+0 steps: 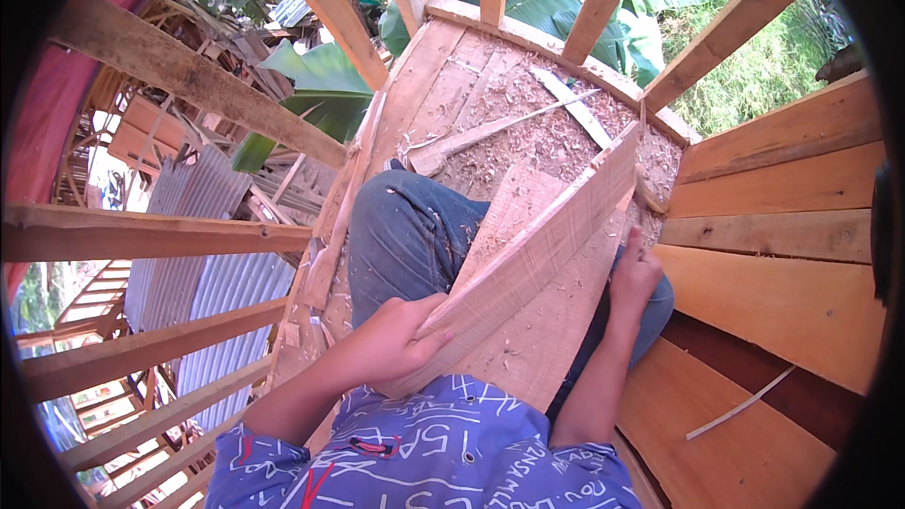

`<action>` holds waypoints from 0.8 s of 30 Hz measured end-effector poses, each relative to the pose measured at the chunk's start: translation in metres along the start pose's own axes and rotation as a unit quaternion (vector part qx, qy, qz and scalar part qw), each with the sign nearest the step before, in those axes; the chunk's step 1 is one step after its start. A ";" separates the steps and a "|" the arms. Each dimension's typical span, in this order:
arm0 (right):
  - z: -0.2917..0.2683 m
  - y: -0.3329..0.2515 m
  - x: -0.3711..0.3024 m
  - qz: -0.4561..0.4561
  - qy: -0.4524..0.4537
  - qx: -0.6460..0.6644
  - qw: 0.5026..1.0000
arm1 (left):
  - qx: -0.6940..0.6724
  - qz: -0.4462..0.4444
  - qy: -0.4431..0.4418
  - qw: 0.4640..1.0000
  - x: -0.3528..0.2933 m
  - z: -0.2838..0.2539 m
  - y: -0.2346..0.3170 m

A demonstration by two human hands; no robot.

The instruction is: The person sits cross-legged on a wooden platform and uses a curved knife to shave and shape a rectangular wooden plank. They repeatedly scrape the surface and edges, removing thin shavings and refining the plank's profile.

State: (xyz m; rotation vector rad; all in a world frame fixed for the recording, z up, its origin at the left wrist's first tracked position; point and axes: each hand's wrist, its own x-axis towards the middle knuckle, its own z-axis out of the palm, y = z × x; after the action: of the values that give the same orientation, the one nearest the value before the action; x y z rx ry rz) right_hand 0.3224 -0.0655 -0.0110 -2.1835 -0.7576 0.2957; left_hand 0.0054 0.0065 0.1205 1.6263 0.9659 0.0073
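Head view: I'm watching left hand [415, 337] gripping sawn plank [547, 247] by near end; right hand [637, 275] is curling, contents unclear; plank's looking stiff, heavyish, edges offering grip.

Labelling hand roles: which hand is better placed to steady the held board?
Left, likely: the left hand grips the board at its near end, while the right hand appears apart from it, near the right knee.
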 end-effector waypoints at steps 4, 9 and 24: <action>-0.039 -0.024 0.022 -0.054 0.033 0.052 0.997 | -0.017 -0.022 0.007 1.000 -0.004 -0.004 -0.007; -0.018 -0.066 -0.034 -0.125 -0.125 -0.008 0.984 | -0.014 -0.012 0.017 1.000 0.004 -0.003 -0.003; 0.030 -0.045 -0.035 -0.248 -0.070 -0.083 0.963 | 0.079 -0.017 0.004 0.997 0.007 0.002 0.006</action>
State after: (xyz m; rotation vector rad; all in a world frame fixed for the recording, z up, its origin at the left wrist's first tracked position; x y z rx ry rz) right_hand 0.2624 -0.0454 0.0013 -2.0521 -1.4185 0.1306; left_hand 0.0144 0.0092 0.1212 1.7555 1.0203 -0.0876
